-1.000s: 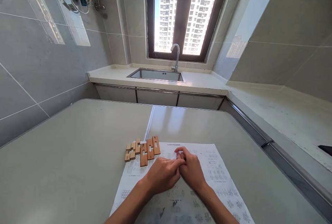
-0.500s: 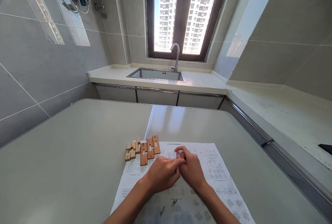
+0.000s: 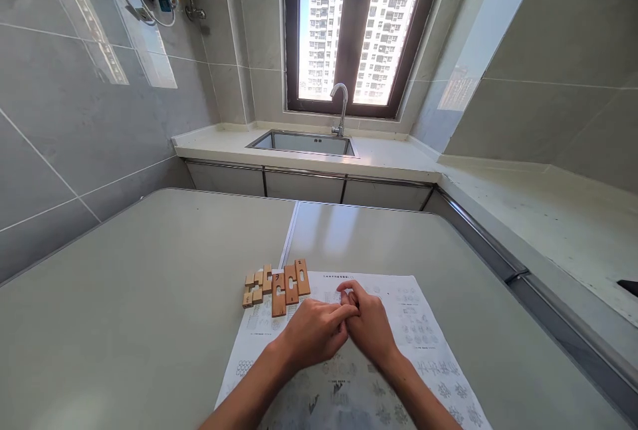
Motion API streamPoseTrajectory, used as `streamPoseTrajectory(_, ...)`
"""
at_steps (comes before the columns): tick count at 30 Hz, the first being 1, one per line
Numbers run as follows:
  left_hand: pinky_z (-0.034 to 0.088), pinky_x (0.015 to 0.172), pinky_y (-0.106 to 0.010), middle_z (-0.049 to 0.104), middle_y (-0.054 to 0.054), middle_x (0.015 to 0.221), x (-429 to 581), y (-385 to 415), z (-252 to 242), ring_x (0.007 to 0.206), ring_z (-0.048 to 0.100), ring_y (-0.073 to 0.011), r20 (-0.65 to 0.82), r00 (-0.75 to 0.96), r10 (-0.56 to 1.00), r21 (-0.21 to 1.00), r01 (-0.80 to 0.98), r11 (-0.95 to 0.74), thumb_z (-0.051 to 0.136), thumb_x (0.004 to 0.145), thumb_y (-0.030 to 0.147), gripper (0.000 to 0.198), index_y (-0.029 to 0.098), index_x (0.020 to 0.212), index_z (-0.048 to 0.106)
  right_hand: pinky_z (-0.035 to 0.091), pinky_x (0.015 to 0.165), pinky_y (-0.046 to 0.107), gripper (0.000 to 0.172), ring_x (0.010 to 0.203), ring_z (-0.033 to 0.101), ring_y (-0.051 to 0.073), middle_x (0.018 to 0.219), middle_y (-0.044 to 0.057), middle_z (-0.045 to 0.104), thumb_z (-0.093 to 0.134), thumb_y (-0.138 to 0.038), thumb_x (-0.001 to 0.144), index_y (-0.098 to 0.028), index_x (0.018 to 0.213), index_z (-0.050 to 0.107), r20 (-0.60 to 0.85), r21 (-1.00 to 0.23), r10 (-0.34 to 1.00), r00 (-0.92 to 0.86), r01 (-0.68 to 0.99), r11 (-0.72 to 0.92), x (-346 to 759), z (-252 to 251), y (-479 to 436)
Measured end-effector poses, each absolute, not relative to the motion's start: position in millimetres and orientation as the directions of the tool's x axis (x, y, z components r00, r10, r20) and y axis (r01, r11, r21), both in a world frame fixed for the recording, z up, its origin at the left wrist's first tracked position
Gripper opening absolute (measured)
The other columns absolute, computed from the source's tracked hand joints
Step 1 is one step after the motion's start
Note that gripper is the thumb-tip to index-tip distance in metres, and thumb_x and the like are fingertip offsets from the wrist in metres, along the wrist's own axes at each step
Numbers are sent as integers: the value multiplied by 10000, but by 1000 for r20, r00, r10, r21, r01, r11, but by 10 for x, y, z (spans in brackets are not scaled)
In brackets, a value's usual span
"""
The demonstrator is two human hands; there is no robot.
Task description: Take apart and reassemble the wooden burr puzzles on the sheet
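Note:
My left hand (image 3: 318, 330) and my right hand (image 3: 369, 325) meet over a printed paper sheet (image 3: 423, 377). The left fingers are curled in, and the left thumb reaches across to the right hand. Bent fingers close my right hand as well, its index finger arched a little outward. No object shows between the hands, though their undersides are hidden. Left of them lie three flat reddish-brown notched wooden puzzle pieces (image 3: 278, 302), partly on the sheet. Beside these sit several smaller, paler notched wooden pieces (image 3: 257, 296).
The sheet lies on a pale table (image 3: 149, 297) with a white seam (image 3: 290, 234) running away from me. Beyond it is a counter (image 3: 389, 154) with a sink (image 3: 304, 143) and a faucet (image 3: 341, 107). Another ledge (image 3: 543, 204) runs along the right.
The whole view has shifted very slightly to the right. Hands, wooden pieces and sheet keep the same places relative to one another.

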State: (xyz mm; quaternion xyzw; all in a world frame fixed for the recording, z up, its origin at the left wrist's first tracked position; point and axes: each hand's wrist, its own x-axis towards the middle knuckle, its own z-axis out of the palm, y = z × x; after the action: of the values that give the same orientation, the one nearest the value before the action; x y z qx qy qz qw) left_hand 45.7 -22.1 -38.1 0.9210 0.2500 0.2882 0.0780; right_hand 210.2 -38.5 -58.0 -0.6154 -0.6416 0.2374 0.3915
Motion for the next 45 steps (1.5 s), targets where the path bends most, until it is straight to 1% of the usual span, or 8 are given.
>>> streamPoseTrajectory(9, 363, 526, -264, 730, 15, 749, 451, -218, -395, 565, 639, -144, 488, 712, 504, 285, 416, -864, 521, 832, 63, 288, 209, 1042, 653, 361, 563, 253, 231, 511, 508, 176, 531, -60, 557, 445, -333, 965, -251, 968, 661, 180, -777, 981, 66, 621, 100, 2086, -562, -404)
streamPoseTrajectory(18, 375, 533, -265, 690, 12, 699, 452, -237, -397, 559, 631, -155, 486, 710, 509, 268, 434, -860, 528, 767, 63, 300, 214, 995, 652, 360, 575, 254, 215, 540, 555, 180, 558, -48, 608, 466, -295, 942, -251, 979, 673, 197, -763, 979, 57, 635, 117, 2082, -586, -404)
streamPoseTrajectory(30, 400, 541, -255, 671, 23, 682, 446, -207, -436, 562, 636, -143, 483, 721, 498, 262, 423, -867, 545, 782, 63, 254, 214, 966, 632, 358, 612, 258, 231, 576, 571, 182, 601, -37, 639, 484, -244, 898, -243, 1013, 684, 182, -732, 982, 44, 673, 105, 2092, -579, -407)
streamPoseTrajectory(33, 414, 566, -265, 686, 28, 700, 445, -244, -354, 582, 639, -146, 490, 719, 493, 247, 428, -869, 548, 803, 59, 271, 216, 1001, 645, 360, 609, 254, 233, 571, 565, 179, 597, -39, 620, 484, -242, 893, -237, 1016, 682, 200, -725, 979, 35, 678, 124, 2105, -554, -403)
streamPoseTrajectory(37, 456, 637, -286, 696, 18, 745, 351, -387, -142, 644, 637, -154, 513, 677, 527, 219, 490, -844, 533, 904, 89, 262, 218, 1097, 656, 358, 581, 245, 220, 542, 524, 165, 573, -61, 530, 505, -263, 907, -232, 1042, 676, 211, -719, 977, -10, 676, 162, 2198, -463, -530)
streamPoseTrajectory(40, 493, 743, -325, 687, -6, 778, 145, -521, 5, 775, 645, -192, 570, 592, 570, 196, 576, -794, 538, 965, 137, 213, 222, 1123, 654, 364, 557, 258, 261, 517, 489, 159, 578, -59, 484, 494, -396, 993, -229, 1036, 691, 185, -742, 982, -24, 652, 155, 2331, -403, -798)
streamPoseTrajectory(42, 514, 871, -373, 707, -32, 890, -49, -589, 60, 906, 646, -217, 608, 507, 610, 211, 638, -741, 551, 982, 156, 229, 225, 1180, 642, 378, 550, 266, 310, 528, 479, 166, 595, -51, 470, 485, -455, 1015, -231, 1046, 697, 154, -767, 988, -26, 628, 136, 2432, -390, -1037)
streamPoseTrajectory(45, 512, 973, -442, 685, -76, 1134, -354, -649, 83, 1098, 616, -268, 617, 336, 712, 279, 752, -597, 584, 985, 231, 235, 249, 1215, 628, 392, 544, 276, 361, 534, 464, 170, 621, -42, 473, 484, -526, 1018, -238, 1055, 699, 118, -795, 993, 24, 601, 80, 2565, -411, -1397)
